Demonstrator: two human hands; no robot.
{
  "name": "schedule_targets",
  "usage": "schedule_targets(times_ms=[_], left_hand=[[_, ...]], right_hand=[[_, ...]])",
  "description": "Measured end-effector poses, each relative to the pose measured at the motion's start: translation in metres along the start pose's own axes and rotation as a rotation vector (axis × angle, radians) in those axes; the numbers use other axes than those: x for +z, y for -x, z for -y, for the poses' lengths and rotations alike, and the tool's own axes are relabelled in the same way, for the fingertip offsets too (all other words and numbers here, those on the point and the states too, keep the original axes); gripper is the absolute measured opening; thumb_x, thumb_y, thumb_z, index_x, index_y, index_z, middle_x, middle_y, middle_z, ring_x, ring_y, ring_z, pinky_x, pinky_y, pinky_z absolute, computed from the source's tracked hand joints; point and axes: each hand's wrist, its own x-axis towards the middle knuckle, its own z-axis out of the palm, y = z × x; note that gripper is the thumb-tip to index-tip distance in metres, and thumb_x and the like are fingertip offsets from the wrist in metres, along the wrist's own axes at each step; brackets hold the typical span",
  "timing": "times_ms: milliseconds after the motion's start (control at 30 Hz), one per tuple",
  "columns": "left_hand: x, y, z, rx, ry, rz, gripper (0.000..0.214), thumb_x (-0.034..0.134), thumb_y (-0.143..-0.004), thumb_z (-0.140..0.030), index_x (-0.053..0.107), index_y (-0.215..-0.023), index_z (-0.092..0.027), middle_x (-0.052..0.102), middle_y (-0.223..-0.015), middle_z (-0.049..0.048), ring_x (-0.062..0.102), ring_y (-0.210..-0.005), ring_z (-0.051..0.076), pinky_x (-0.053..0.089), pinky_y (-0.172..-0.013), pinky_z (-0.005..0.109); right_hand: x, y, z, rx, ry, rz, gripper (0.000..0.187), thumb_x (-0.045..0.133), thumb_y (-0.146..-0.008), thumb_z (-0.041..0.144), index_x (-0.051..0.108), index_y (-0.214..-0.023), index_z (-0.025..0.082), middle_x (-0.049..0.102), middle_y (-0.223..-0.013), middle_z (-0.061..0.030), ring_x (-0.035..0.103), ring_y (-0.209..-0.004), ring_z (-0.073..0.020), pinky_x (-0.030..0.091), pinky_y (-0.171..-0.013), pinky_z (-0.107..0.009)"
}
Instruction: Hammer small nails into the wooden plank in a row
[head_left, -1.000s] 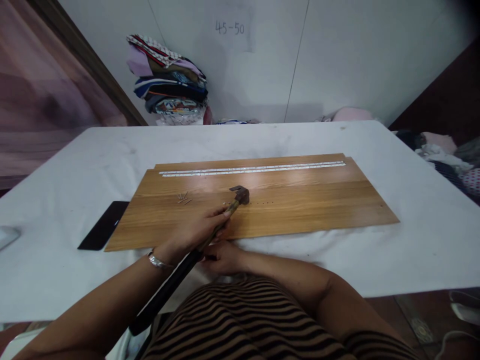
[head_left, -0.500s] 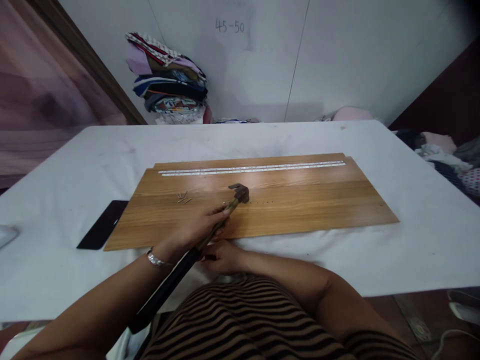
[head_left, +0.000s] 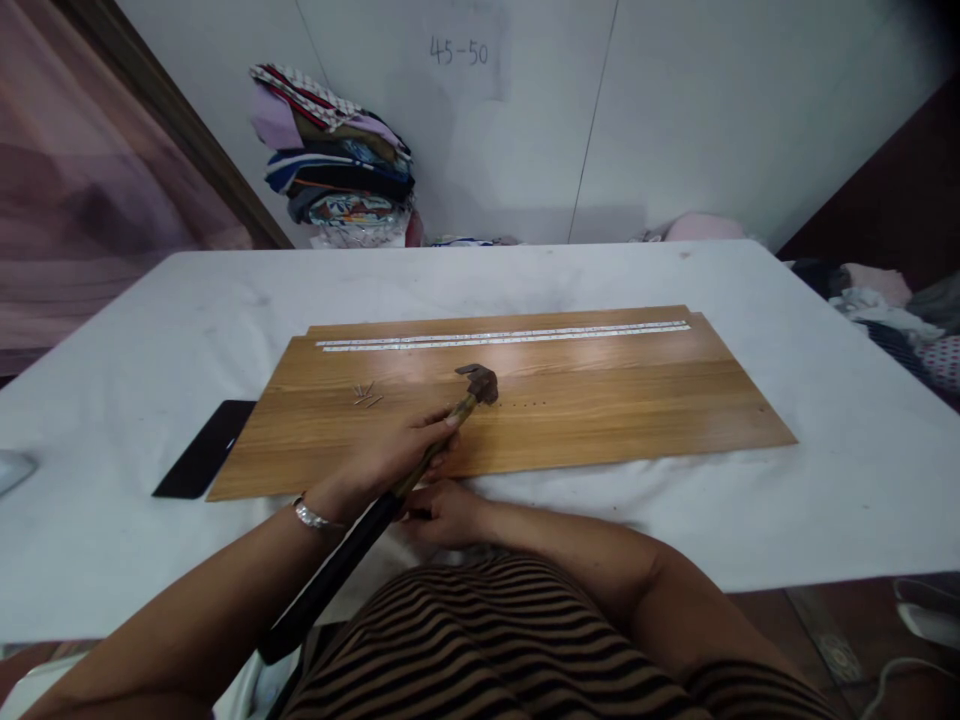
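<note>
My left hand [head_left: 424,445] is closed round the upper handle of a claw hammer [head_left: 478,384]. The hammer's head hangs over the middle of a wooden board [head_left: 637,400], claw pointing left, and its black grip slants back towards my body. A row of small dark nail heads or holes [head_left: 525,404] runs right from the head. Several loose nails [head_left: 366,395] lie on the board left of the hammer. My right hand [head_left: 448,513] rests by the board's front edge under the handle, fingers curled in; what they hold, if anything, is hidden.
Two white measuring strips [head_left: 510,336] run along the board's far side. A flat black object [head_left: 206,450] lies at its left end. The board is on a table with a white cloth [head_left: 750,520]. Folded clothes [head_left: 341,160] are stacked against the wall.
The hammer's head has risen very slightly, with my left hand still round the handle. My right hand stays where it was.
</note>
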Motion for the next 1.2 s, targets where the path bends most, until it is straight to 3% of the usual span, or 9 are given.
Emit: schedule_targets(times_ms=[233,933,1200], left_hand=[[-0.0018,-0.0039,0.0045,-0.011,-0.028,-0.010,0.030,0.064,-0.083,-0.045,0.054,-0.096,-0.019,0.048,-0.067,-0.0046,0.037,-0.046,0.004,0.025,-0.039,0.017],[-0.0013,-0.0004,-0.0017,-0.008,-0.039,-0.034,0.037,0.065,-0.082,-0.045,0.054,-0.105,-0.019,0.051,-0.074,-0.0041,0.037,-0.047,0.004,0.027,-0.039,0.017],[0.0010,-0.0001,-0.0002,-0.028,-0.036,-0.035,0.034,0.067,-0.081,-0.045,0.054,-0.097,-0.019,0.048,-0.068,-0.0052,0.037,-0.046,0.004,0.025,-0.039,0.018]], right_hand=[[-0.0003,0.0005,0.0016,0.013,0.006,-0.001,0.019,0.059,-0.087,0.016,0.070,-0.102,0.016,0.071,-0.088,-0.0026,0.063,-0.079,-0.0150,0.046,-0.072,-0.023],[0.0017,0.0001,-0.0012,0.012,-0.019,-0.010,0.020,0.059,-0.086,0.014,0.070,-0.103,0.017,0.073,-0.094,-0.0028,0.066,-0.086,-0.0162,0.047,-0.078,-0.023],[0.0015,-0.0011,-0.0027,0.006,0.000,-0.006,0.019,0.060,-0.086,0.018,0.070,-0.103,0.016,0.072,-0.091,-0.0034,0.065,-0.083,-0.0161,0.046,-0.073,-0.023]])
